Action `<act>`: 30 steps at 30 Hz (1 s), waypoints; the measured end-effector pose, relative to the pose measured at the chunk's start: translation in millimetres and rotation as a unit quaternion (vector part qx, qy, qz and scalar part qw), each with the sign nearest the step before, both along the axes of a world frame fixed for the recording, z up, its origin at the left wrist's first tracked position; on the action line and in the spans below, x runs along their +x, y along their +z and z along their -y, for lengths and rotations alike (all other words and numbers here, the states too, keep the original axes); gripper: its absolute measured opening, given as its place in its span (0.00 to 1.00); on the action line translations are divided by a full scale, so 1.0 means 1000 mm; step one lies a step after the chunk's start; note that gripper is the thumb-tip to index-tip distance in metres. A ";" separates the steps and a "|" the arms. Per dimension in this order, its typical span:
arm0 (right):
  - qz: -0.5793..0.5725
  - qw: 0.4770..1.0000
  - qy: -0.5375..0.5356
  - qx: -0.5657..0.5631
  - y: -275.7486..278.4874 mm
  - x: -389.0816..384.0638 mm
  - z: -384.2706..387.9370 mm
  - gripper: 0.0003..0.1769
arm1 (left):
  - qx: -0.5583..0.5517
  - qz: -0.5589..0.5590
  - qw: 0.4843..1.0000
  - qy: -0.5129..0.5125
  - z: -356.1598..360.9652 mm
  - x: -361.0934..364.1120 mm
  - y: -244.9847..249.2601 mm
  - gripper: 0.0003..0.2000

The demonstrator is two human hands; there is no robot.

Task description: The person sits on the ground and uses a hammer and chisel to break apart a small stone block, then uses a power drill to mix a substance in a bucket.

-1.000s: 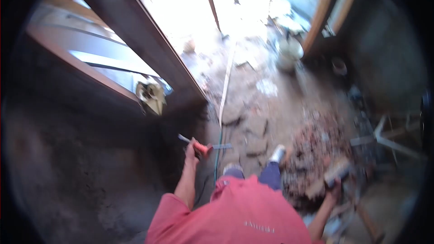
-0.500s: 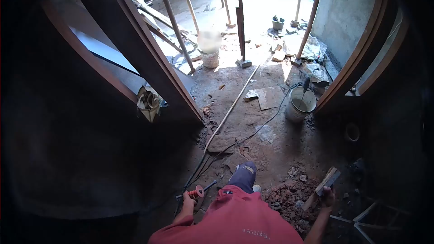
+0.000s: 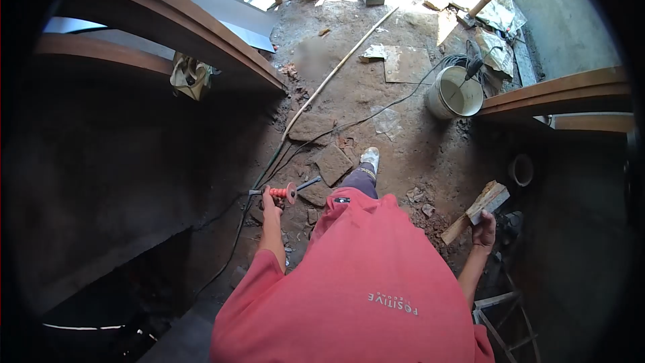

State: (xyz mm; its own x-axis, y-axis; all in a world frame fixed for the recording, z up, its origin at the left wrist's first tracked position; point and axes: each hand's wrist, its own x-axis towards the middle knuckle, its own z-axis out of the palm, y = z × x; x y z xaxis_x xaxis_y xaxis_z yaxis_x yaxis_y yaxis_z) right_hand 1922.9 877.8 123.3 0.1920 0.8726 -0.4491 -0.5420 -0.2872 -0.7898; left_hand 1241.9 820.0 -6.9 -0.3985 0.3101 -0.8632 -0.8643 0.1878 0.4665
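My left hand (image 3: 270, 203) is closed around the red grip of a chisel (image 3: 302, 186), below its round hand guard. The chisel's metal shaft points out to the right, over broken stone slabs (image 3: 332, 165) on the dirt floor. On the other side, my right hand (image 3: 484, 230) is closed on a roughly cut piece of wood (image 3: 489, 200), thick at the upper end and narrower at the lower left. Some of the fingers on that hand are hidden behind the wood. Rubble lies on the ground beside it.
A long pole (image 3: 336, 70) and dark cables cross the floor ahead. A white bucket (image 3: 455, 92) with a cabled power tool in it stands by the right door frame (image 3: 557, 94). A bag (image 3: 191, 76) hangs at the left frame. A metal frame (image 3: 500, 302) lies at lower right.
The view has tilted downward, so more of the red shirt and a white shoe show. Both hands appear higher in the picture, still holding the chisel and the piece of wood.
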 end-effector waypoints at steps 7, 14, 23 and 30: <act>0.060 0.996 0.037 -0.058 0.049 0.004 -0.097 0.26 | 0.005 -0.001 0.998 -0.059 -0.085 0.059 0.046 0.21; 0.067 0.996 0.054 -0.023 0.039 0.013 -0.147 0.31 | -0.028 -0.029 0.999 -0.030 -0.087 0.085 0.057 0.19; 0.060 0.994 0.079 -0.050 0.008 0.048 -0.204 0.23 | -0.013 -0.034 0.991 0.128 -0.032 0.110 0.026 0.20; 0.120 0.978 0.143 -0.088 -0.004 0.055 -0.224 0.26 | -0.085 -0.010 0.986 0.146 -0.018 0.124 0.050 0.18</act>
